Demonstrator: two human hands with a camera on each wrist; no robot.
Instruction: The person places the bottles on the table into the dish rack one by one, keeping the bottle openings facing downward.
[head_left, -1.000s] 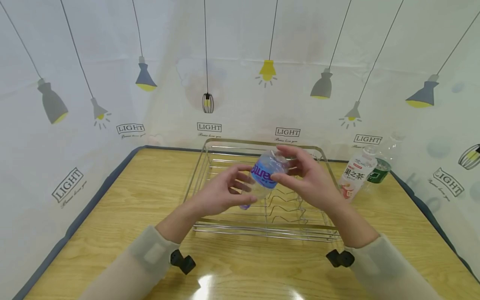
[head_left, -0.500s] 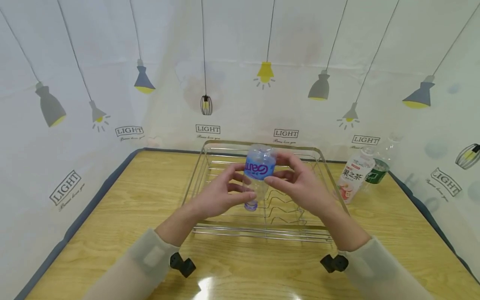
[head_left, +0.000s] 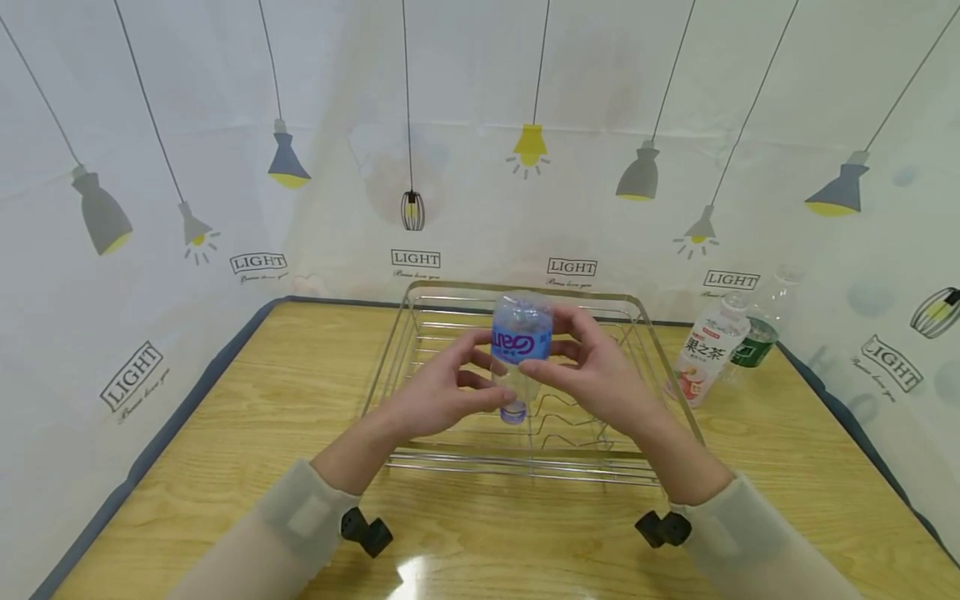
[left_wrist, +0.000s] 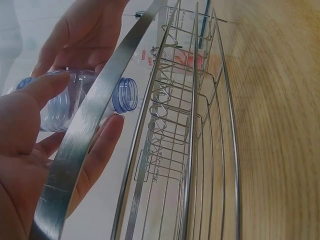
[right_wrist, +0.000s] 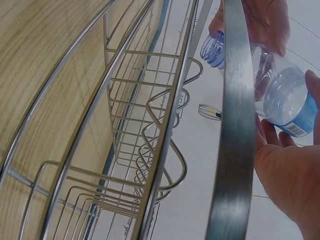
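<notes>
A clear plastic bottle (head_left: 519, 340) with a blue label and purple lettering is upside down, neck lowest, over the wire dish rack (head_left: 480, 450). My left hand (head_left: 438, 390) holds it near the neck, thumb in front and fingers behind. My right hand (head_left: 603, 379) grips the label end from the right. In the left wrist view the bottle's threaded mouth (left_wrist: 129, 95) shows uncapped. From the right wrist, the bottle (right_wrist: 282, 92) is partly hidden behind the rack's flat metal rim (right_wrist: 234, 130), with a barcode visible on its label.
Right of the rack stand a white-labelled drink bottle (head_left: 708, 350) and a clear bottle with a green label (head_left: 756, 342). Wavy wire dividers (head_left: 570, 417) rise inside the rack. A patterned curtain (head_left: 480, 200) surrounds the wooden table (head_left: 247, 375).
The bottle has turned from a tilt to nearly vertical, its base swinging left and its neck shifting right. My right hand has moved slightly left and down with it.
</notes>
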